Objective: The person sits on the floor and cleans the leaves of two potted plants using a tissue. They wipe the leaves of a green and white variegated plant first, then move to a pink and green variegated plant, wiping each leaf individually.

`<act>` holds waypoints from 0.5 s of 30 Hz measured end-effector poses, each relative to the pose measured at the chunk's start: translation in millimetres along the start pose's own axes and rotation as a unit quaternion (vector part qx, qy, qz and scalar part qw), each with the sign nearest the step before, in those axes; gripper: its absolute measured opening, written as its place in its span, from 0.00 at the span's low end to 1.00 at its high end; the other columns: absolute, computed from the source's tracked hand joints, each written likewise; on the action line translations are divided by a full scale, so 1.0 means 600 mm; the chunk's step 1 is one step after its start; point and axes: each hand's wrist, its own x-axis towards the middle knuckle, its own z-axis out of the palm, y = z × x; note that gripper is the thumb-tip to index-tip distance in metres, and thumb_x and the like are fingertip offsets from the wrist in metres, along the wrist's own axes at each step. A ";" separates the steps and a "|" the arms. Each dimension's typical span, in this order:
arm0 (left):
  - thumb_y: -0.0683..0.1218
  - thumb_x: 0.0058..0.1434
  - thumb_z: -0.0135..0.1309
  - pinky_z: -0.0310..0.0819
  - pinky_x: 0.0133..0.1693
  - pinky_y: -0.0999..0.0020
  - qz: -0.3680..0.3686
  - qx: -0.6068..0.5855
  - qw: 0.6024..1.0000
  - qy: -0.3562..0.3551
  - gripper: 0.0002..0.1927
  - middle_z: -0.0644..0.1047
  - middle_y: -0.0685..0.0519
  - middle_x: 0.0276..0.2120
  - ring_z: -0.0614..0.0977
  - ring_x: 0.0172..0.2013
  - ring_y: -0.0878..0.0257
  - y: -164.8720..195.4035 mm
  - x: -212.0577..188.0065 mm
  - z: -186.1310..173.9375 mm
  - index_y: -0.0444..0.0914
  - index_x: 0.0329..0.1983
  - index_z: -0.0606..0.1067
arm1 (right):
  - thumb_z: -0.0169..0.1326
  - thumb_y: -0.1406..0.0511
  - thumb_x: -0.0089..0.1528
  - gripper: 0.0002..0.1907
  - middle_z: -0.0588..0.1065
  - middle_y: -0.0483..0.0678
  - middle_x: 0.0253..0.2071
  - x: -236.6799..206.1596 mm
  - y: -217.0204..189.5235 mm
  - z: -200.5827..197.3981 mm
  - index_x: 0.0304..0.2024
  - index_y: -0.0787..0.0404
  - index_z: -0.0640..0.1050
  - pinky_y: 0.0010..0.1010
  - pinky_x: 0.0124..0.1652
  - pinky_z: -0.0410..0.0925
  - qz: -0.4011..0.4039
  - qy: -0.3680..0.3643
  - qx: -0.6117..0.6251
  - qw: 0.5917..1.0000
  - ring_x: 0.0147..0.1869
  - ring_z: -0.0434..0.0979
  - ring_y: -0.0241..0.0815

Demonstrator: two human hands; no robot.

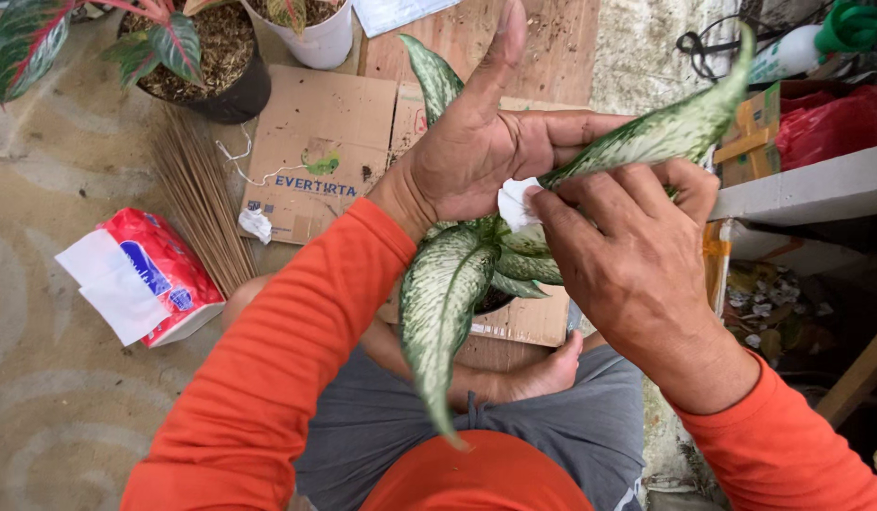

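A potted plant with white-speckled green leaves (443, 293) stands between my knees. My left hand (476, 142) lies flat under one long leaf (665, 132), palm up, supporting it. My right hand (628, 255) pinches a small white tissue wad (514, 203) against the base of that leaf. The pot itself is mostly hidden beneath the leaves and my hands.
A red tissue pack (150, 274) with a white sheet pulled out lies on the floor at left. Flattened cardboard (315, 161) and a bundle of thin sticks (197, 199) lie beyond. Two potted plants (202, 57) stand at top left. A green-capped spray bottle (807, 43) and red bag (836, 123) sit at right.
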 end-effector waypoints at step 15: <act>0.79 0.72 0.24 0.60 0.75 0.66 0.044 0.065 0.996 -0.042 0.57 0.71 0.40 0.69 0.70 0.68 0.55 0.042 0.041 0.017 0.24 0.76 0.59 | 0.59 0.67 0.75 0.05 0.77 0.45 0.47 -0.022 0.132 -0.047 0.52 0.59 0.81 0.34 0.53 0.61 0.045 0.076 -0.068 0.994 0.46 0.72 0.38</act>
